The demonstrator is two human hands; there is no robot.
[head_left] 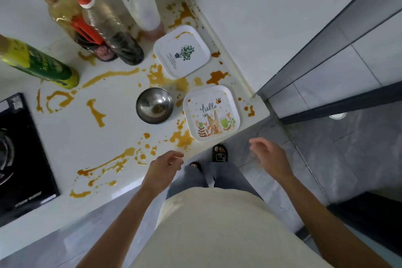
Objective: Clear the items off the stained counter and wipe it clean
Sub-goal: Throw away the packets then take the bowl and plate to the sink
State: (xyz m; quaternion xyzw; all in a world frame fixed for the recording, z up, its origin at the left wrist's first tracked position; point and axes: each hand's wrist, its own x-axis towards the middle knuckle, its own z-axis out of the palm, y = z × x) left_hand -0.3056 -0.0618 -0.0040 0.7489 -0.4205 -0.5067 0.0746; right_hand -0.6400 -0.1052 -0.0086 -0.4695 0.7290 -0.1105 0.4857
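While empty and relaxed, both hands' fingers [174, 155] just short of the rabbit plate [212, 113].

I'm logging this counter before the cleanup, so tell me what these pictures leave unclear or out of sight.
- Head view: the stove is cut off by the left edge.
- The green bottle loses its top at the same edge.
- The small print on the plant plate is too small to read.
- The counter under both plates and the steel bowl is covered, so stains there are unknown.
- No cloth is in view; both hands are empty.
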